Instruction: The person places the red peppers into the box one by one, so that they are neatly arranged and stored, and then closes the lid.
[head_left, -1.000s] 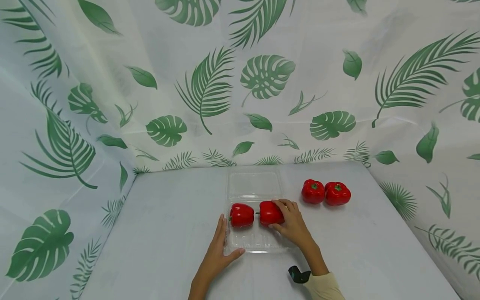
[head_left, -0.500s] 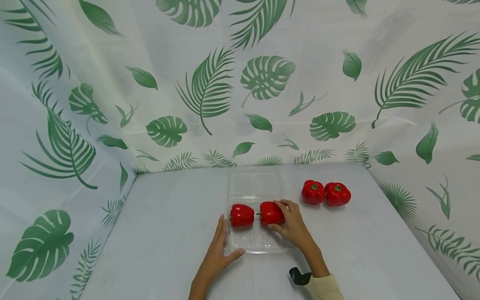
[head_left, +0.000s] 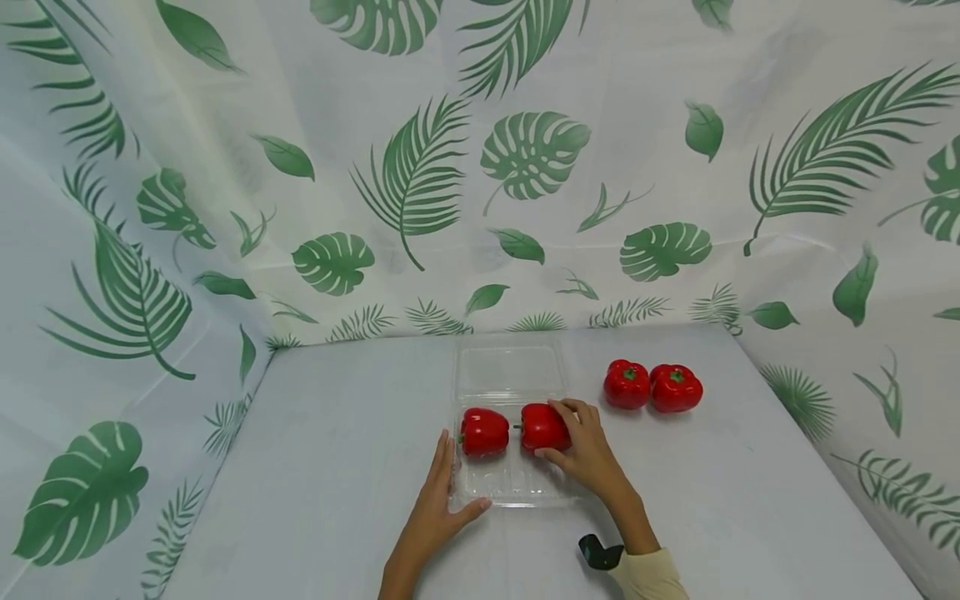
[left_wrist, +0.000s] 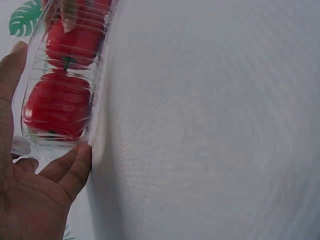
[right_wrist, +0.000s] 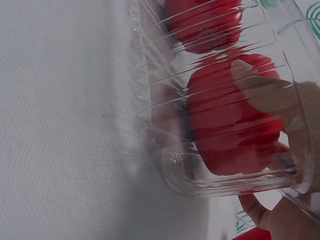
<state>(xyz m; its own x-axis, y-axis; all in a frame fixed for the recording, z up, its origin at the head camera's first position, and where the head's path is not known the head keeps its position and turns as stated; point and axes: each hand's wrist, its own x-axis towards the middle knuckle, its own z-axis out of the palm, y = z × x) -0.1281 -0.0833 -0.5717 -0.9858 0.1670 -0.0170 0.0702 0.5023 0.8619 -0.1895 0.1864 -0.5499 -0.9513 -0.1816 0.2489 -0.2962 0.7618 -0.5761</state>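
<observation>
A clear plastic clamshell container (head_left: 525, 492) lies with its lid (head_left: 510, 368) folded back away from me. In its left back part a red bell pepper (head_left: 484, 433) lies on its side, stem toward the left. My right hand (head_left: 591, 454) holds a second red bell pepper (head_left: 540, 427) in the right back part, thumb in front and fingers behind, its stem pointing left. Through the container's wall, the right wrist view shows the thumb (right_wrist: 260, 90) against that pepper. My left hand (head_left: 437, 510) is spread at the container's front left corner, fingers along the left side and thumb at the front edge.
Two more red bell peppers (head_left: 627, 385) stand side by side on the white table (head_left: 337, 467), right of the lid, stems up. A dark device (head_left: 598, 552) is worn at the right wrist. White leaf-print cloth (head_left: 450, 283) encloses the table's back and sides.
</observation>
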